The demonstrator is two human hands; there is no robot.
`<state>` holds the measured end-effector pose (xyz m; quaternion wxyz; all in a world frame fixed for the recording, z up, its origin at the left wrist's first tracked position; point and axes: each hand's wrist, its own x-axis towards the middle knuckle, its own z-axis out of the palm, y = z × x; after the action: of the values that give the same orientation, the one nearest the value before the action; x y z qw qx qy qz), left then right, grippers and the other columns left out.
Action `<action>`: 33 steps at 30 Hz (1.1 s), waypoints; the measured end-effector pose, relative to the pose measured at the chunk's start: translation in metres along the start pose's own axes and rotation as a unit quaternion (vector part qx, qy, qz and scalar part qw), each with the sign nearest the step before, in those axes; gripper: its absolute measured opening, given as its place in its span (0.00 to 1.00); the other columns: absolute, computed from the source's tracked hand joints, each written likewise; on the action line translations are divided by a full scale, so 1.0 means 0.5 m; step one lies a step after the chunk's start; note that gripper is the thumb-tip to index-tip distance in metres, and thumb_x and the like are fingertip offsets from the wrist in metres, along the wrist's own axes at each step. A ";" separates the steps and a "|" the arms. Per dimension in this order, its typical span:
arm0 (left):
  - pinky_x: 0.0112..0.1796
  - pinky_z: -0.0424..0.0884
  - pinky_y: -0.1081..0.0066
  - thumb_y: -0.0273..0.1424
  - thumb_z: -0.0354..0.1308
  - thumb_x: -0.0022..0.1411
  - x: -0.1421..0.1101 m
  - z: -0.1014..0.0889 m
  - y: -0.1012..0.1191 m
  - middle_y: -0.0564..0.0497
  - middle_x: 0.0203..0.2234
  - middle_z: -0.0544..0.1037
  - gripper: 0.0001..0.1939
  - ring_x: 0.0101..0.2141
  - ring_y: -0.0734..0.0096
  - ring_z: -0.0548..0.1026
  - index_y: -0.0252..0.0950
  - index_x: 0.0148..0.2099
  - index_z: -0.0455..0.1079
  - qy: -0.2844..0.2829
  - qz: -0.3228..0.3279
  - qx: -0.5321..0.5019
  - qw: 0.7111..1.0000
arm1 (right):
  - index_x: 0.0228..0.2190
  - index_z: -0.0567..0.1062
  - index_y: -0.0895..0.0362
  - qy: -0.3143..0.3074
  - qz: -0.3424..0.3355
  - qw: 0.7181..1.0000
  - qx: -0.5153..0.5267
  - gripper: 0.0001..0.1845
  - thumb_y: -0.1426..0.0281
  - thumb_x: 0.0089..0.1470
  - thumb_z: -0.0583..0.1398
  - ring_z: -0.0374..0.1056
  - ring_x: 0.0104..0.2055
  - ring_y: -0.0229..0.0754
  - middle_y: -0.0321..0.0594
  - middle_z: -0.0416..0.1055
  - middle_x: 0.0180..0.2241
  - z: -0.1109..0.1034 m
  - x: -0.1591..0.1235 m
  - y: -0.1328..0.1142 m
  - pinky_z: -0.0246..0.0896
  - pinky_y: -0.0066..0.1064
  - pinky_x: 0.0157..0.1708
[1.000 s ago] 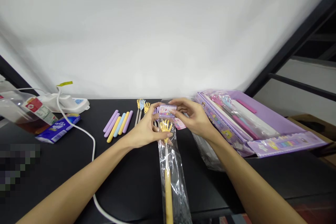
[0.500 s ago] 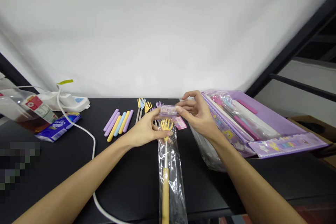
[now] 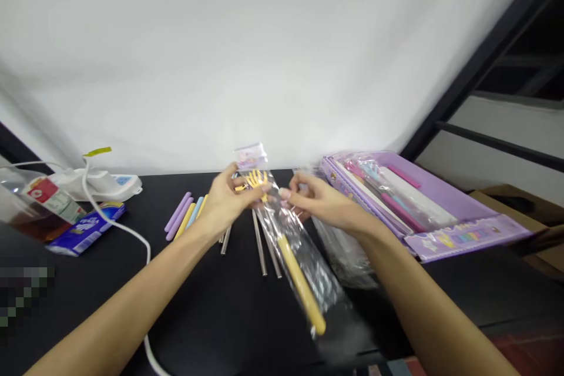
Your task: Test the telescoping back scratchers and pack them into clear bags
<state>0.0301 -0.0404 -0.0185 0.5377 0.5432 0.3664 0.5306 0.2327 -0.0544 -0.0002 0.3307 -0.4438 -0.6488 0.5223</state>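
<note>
A yellow hand-shaped back scratcher lies in a clear plastic sleeve, lifted at its head end and tilted toward the lower right. My left hand is closed on the sleeve by the yellow claw, under the purple header card. My right hand pinches the sleeve just right of the claw, fingers blurred. Loose scratchers with metal shafts rest on the black table behind.
Pastel handle sleeves lie left of my hands. A purple display box of packaged scratchers sits at right, empty plastic bags beside it. At far left are a power strip, white cable, blue packet and a bottle.
The packaged scratcher has swung from lying straight toward me to tilting lower right, its head raised. The header card now stands up. Both hands moved slightly left and up.
</note>
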 end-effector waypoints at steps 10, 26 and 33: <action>0.39 0.80 0.63 0.36 0.64 0.62 0.132 0.165 0.018 0.47 0.38 0.78 0.23 0.37 0.64 0.82 0.39 0.52 0.57 0.054 0.046 -0.065 0.995 | 0.49 0.65 0.50 0.161 -0.069 0.980 -0.092 0.29 0.62 0.48 0.70 0.77 0.30 0.45 0.36 0.76 0.34 -0.152 -0.081 -0.018 0.73 0.37 0.33; 0.55 0.67 0.59 0.32 0.52 0.67 0.141 0.353 -0.104 0.44 0.48 0.76 0.12 0.51 0.57 0.72 0.35 0.49 0.73 -0.237 0.241 0.428 0.838 | 0.36 0.79 0.56 0.331 0.060 0.840 -0.427 0.10 0.66 0.50 0.67 0.74 0.37 0.47 0.43 0.80 0.33 -0.329 -0.134 0.130 0.65 0.35 0.39; 0.54 0.67 0.60 0.31 0.53 0.67 0.146 0.341 -0.099 0.44 0.46 0.76 0.11 0.50 0.59 0.72 0.35 0.47 0.73 -0.236 0.248 0.427 0.837 | 0.44 0.80 0.55 0.266 0.056 0.875 -0.401 0.20 0.62 0.48 0.67 0.74 0.43 0.52 0.44 0.80 0.42 -0.381 -0.125 0.137 0.67 0.41 0.44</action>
<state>0.2164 0.0044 -0.0294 0.1736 0.9003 0.2715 0.2925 0.4426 -0.0345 -0.0194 0.2545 -0.6961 -0.6642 0.0974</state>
